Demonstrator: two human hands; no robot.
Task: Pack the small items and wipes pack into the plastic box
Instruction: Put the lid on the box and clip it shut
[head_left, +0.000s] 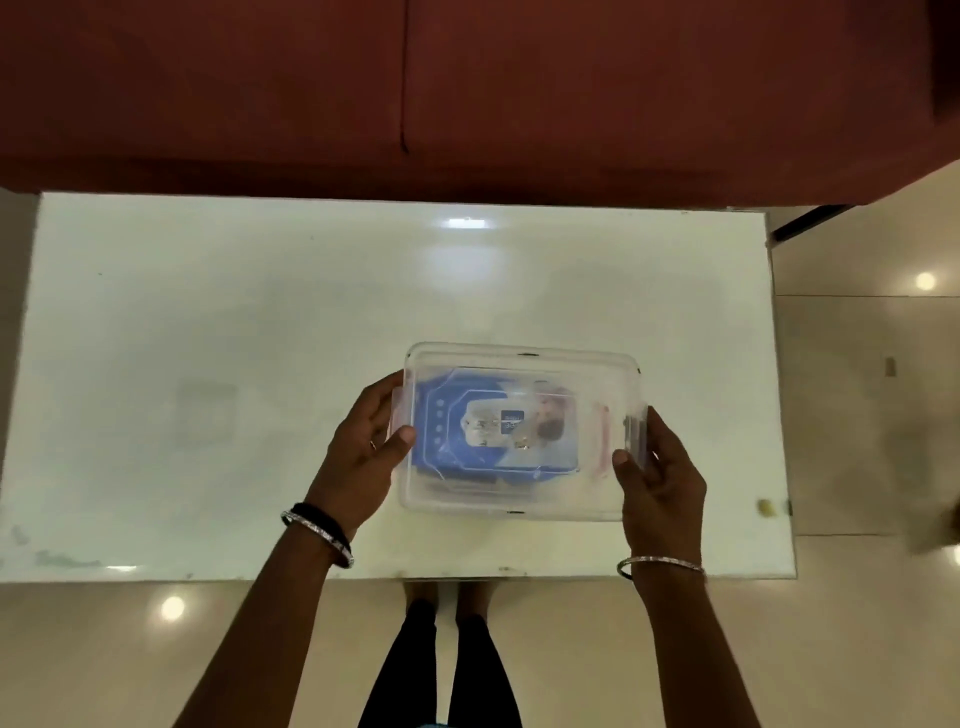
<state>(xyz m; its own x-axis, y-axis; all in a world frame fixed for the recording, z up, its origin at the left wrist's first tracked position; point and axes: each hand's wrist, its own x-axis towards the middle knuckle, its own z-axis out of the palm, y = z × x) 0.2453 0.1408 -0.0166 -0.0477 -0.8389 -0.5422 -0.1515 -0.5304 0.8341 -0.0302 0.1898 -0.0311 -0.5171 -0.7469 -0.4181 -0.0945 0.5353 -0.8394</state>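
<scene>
Two bare forearms wearing thin metal bangles are reaching over the counter's near edge. The left hand (363, 447) and right hand (657, 480) are gripping the short ends of a clear, round-cornered plastic box (519, 499), fingers wrapping its side clips and thumbs pressing on the lid. The blue wipes pack (441, 436) is lying flat inside. The box is sitting on the glossy white counter (208, 364); a dark red sofa (467, 88) is standing beyond, with shiny cream floor tiles (857, 415) around.
</scene>
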